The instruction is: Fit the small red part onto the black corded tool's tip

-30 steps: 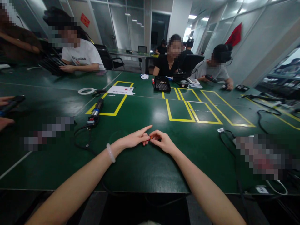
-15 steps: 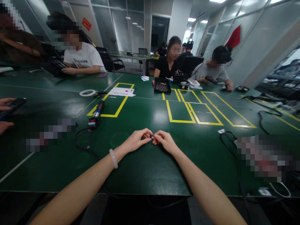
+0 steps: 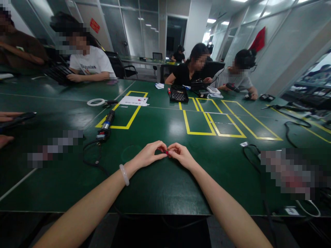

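My left hand [image 3: 150,155] and my right hand [image 3: 182,155] meet over the green table [image 3: 160,186], fingertips pinched together. Between them they hold a tiny red part [image 3: 167,152], mostly hidden by the fingers. A pale bangle [image 3: 124,174] rings my left wrist. Both forearms reach in from the near edge.
A cylindrical power tool [image 3: 107,123] with a black cable lies to the left by yellow taped rectangles [image 3: 199,122]. A black parts tray [image 3: 178,93], paper sheet [image 3: 134,100] and white tape roll [image 3: 96,102] sit farther back. Several seated people work around the table; another person's hand [image 3: 7,119] holds a phone at left.
My left index finger, stretched out a second ago, has curled in to pinch the small part with the right hand. Both hands stayed in place.
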Motion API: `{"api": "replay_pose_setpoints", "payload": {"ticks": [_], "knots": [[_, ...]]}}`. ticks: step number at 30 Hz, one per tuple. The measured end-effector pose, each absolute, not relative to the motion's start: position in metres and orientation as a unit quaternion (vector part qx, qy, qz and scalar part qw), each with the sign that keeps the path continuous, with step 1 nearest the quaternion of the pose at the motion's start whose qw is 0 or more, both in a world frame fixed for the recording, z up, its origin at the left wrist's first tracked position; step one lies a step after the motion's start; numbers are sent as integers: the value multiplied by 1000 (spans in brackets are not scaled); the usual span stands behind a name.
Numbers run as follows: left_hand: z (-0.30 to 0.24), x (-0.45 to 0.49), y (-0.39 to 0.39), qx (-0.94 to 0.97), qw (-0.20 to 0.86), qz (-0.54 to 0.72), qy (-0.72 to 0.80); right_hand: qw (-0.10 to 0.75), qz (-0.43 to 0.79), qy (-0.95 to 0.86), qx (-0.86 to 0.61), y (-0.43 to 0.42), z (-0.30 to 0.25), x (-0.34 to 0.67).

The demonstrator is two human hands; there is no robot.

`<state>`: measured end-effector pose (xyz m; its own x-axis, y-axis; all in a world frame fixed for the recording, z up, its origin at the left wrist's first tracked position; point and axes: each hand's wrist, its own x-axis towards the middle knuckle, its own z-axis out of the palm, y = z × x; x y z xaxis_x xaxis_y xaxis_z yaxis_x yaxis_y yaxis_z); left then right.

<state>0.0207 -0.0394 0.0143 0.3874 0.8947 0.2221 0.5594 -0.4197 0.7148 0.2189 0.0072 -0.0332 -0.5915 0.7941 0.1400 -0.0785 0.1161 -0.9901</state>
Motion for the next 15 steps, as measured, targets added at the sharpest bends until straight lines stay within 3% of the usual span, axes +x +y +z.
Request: {"api": "replay_pose_setpoints", "payload": {"ticks": [5, 9, 11, 15], "knots": [[26, -26, -27, 758, 62, 295, 579, 352, 599, -657, -293, 9, -35, 219], [26, -97, -22, 615, -123, 255, 736, 352, 598, -659, -291, 8, -34, 219], [22, -129, -24, 539, -139, 219, 801, 351, 598, -659, -292, 7, -34, 219], [16, -167, -29, 473, -40, 123, 872, 349, 595, -662, -293, 7, -33, 219]]}}
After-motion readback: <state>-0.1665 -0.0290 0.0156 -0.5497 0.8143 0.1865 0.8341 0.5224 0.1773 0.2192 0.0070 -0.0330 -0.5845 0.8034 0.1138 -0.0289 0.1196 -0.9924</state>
